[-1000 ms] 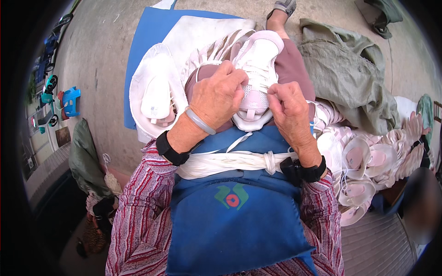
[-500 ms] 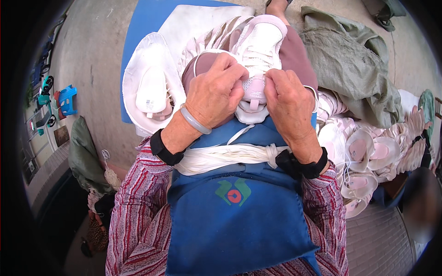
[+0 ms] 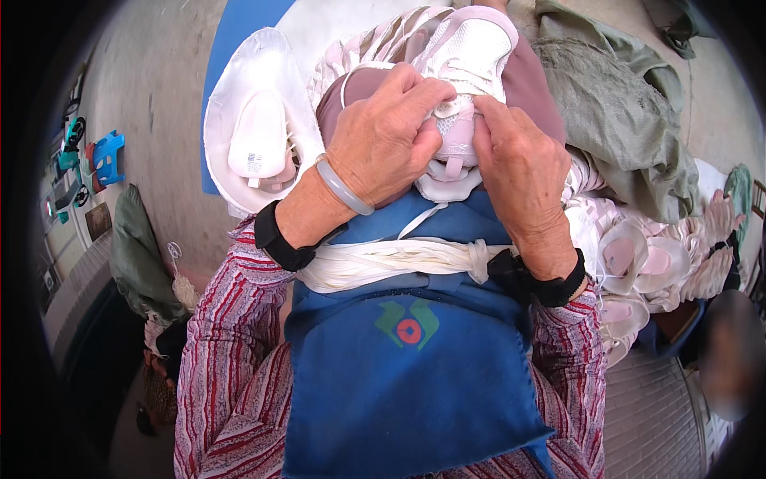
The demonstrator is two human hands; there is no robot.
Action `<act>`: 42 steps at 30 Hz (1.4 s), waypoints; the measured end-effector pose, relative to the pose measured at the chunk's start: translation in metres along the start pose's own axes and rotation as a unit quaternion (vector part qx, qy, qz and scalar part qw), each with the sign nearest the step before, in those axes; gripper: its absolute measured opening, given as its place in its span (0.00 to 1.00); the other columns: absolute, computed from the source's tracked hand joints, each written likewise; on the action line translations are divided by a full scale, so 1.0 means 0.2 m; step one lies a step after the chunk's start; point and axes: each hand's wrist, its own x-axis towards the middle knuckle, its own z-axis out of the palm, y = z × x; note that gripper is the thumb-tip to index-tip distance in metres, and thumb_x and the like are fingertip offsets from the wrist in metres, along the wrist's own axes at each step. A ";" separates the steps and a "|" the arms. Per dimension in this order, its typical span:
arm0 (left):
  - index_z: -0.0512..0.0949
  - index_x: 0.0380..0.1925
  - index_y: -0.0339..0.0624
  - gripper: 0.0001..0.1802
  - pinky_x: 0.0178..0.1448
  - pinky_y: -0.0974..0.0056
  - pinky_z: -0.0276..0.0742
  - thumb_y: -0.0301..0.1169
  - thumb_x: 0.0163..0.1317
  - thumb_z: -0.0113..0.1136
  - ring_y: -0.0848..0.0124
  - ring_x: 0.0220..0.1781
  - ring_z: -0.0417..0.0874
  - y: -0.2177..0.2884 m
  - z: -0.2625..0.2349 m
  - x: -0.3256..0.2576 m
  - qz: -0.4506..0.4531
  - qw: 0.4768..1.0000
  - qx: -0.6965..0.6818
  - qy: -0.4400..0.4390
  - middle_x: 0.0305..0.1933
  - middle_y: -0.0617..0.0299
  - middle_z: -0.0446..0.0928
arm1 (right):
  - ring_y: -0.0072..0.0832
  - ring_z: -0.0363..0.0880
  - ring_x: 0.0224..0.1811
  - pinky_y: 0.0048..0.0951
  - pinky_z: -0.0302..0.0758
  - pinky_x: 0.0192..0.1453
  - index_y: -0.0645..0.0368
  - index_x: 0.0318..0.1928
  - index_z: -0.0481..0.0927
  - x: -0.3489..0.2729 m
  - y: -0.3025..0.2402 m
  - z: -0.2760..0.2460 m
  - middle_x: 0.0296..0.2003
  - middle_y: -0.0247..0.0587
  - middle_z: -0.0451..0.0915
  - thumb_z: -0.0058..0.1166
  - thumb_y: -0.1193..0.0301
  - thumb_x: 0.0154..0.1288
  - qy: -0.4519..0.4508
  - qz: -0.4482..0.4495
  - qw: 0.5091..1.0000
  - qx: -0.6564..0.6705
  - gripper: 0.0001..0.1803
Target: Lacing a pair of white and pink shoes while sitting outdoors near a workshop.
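A white and pink lace-up shoe (image 3: 471, 36) lies across my lap, toe pointing away, with its pink tongue (image 3: 456, 136) toward me. My left hand (image 3: 391, 128) is closed, pinching the left eyelet edge beside the tongue. My right hand (image 3: 523, 156) pinches the opposite edge between thumb and bent fingers. White lacing crosses the shoe beyond my fingertips; whether lace ends are in either pinch is hidden. A loose white lace loops out beside my left hand over the brown-purple cloth (image 3: 331, 112) on my knee.
A bundle of white laces (image 3: 391, 267) is tied across my blue apron (image 3: 407, 383). To the left sits a large white shoe-shaped piece (image 3: 219, 120) with a smaller shoe inside. More pink-white shoes (image 3: 662, 259) pile up at right, below a grey-green sack (image 3: 622, 120).
The shoe and both hands sit a little higher in view. My left fingers have shifted rightward over the eyelets, and both pinches are now farther up the lacing from the heel.
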 end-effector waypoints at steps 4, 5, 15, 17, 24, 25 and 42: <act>0.77 0.37 0.40 0.10 0.35 0.63 0.74 0.19 0.53 0.57 0.63 0.30 0.78 0.00 0.00 0.00 0.019 1.000 0.006 0.022 0.32 0.59 0.74 | 0.40 0.79 0.26 0.37 0.75 0.29 0.55 0.37 0.79 0.03 0.01 0.00 0.28 0.40 0.77 0.56 0.73 0.58 -0.010 -0.042 0.999 -0.033 0.06; 0.76 0.37 0.40 0.10 0.34 0.63 0.74 0.20 0.53 0.58 0.63 0.29 0.77 0.00 0.00 0.01 0.021 1.000 0.003 0.011 0.31 0.60 0.74 | 0.40 0.80 0.26 0.38 0.74 0.28 0.57 0.35 0.78 0.04 0.02 0.01 0.29 0.41 0.77 0.56 0.74 0.56 -0.002 -0.054 0.999 -0.009 0.05; 0.76 0.35 0.41 0.08 0.31 0.64 0.71 0.23 0.53 0.62 0.67 0.24 0.73 0.01 0.01 0.01 -0.001 1.000 -0.021 0.008 0.26 0.60 0.73 | 0.16 0.66 0.24 0.23 0.65 0.28 0.59 0.32 0.80 0.14 0.25 0.01 0.21 0.29 0.70 0.51 0.76 0.52 -0.208 0.082 0.884 0.410 0.06; 0.76 0.36 0.41 0.09 0.31 0.63 0.71 0.23 0.54 0.61 0.67 0.25 0.73 0.00 0.02 0.03 0.018 1.000 -0.009 0.014 0.25 0.60 0.72 | 0.13 0.64 0.25 0.20 0.63 0.29 0.59 0.32 0.80 0.14 0.27 -0.01 0.21 0.25 0.69 0.51 0.76 0.54 -0.240 0.099 0.865 0.430 0.06; 0.78 0.40 0.42 0.11 0.35 0.62 0.73 0.22 0.56 0.60 0.64 0.27 0.76 0.03 -0.04 0.06 -0.023 0.999 -0.031 -0.029 0.26 0.61 0.75 | 0.10 0.65 0.28 0.15 0.64 0.32 0.59 0.32 0.80 0.12 0.31 -0.07 0.24 0.20 0.72 0.50 0.75 0.61 -0.274 0.147 0.790 0.528 0.05; 0.78 0.40 0.43 0.11 0.36 0.62 0.73 0.22 0.56 0.60 0.63 0.28 0.76 0.05 -0.04 0.06 -0.030 0.998 -0.058 -0.021 0.27 0.61 0.75 | 0.10 0.66 0.28 0.15 0.65 0.33 0.59 0.32 0.80 0.12 0.31 -0.06 0.25 0.21 0.73 0.50 0.75 0.61 -0.266 0.147 0.781 0.545 0.05; 0.77 0.32 0.37 0.09 0.35 0.65 0.67 0.30 0.57 0.63 0.70 0.31 0.72 0.09 -0.12 0.17 -0.072 0.954 -0.082 -0.278 0.29 0.61 0.71 | 0.17 0.73 0.31 0.20 0.71 0.38 0.64 0.39 0.83 -0.04 0.33 -0.12 0.29 0.31 0.80 0.57 0.67 0.66 -0.057 0.179 0.888 0.420 0.12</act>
